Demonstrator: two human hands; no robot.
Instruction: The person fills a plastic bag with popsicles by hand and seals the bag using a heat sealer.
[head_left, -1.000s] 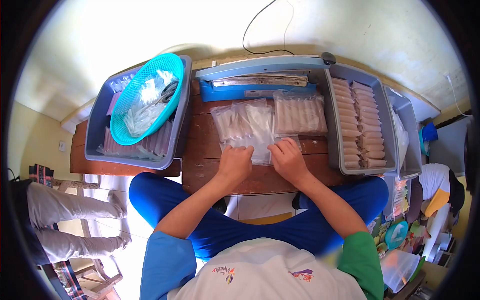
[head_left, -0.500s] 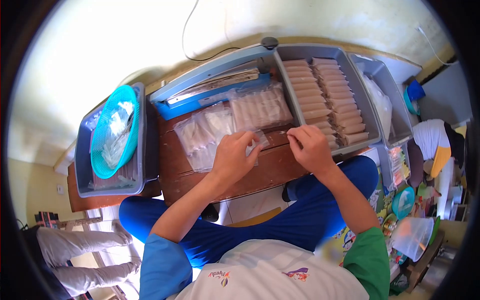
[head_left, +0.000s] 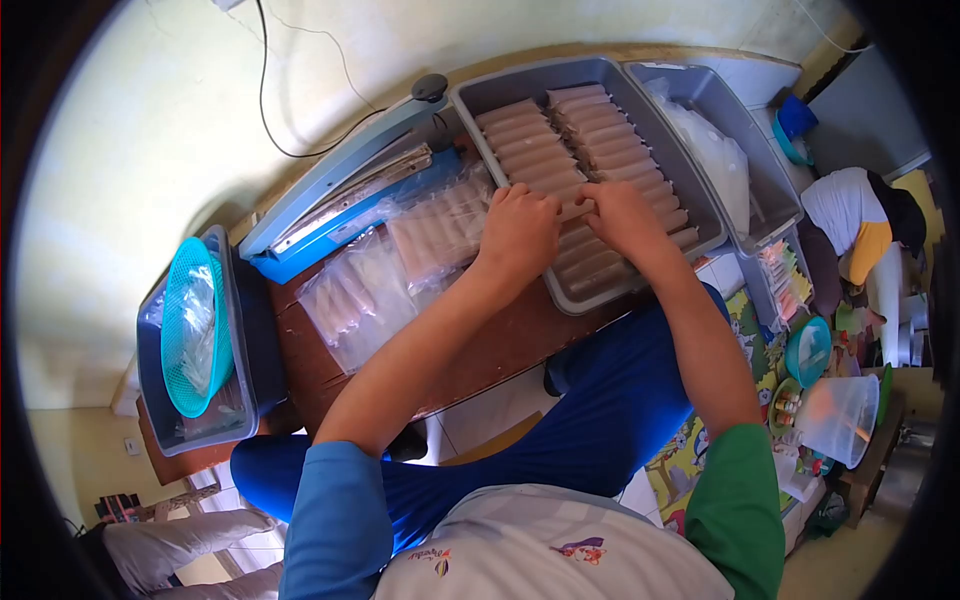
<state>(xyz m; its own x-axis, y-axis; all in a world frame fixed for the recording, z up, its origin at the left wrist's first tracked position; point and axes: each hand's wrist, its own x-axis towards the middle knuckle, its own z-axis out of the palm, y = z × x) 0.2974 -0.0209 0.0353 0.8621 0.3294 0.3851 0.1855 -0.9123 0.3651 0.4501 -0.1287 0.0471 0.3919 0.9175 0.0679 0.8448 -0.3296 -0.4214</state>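
Downward, the brown bench [head_left: 500,345] spreads nearest the left hand [head_left: 520,232]; that and the right hand [head_left: 628,220], over a grey tray [head_left: 530,82], curl—whether gripping, I cannot tell—at pinkish packets [head_left: 535,158] directly beneath.

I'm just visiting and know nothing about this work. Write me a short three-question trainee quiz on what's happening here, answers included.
1. True or false: the left hand and right hand are both in the turquoise basket.
2. What colour is the right sleeve: (a) blue, (b) green, (c) red?
3. Fill in the blank: the filled tubes in the middle tub lie in ___ columns, side by side.

Key:
1. False; both are at the middle tub.
2. b.
3. Two.
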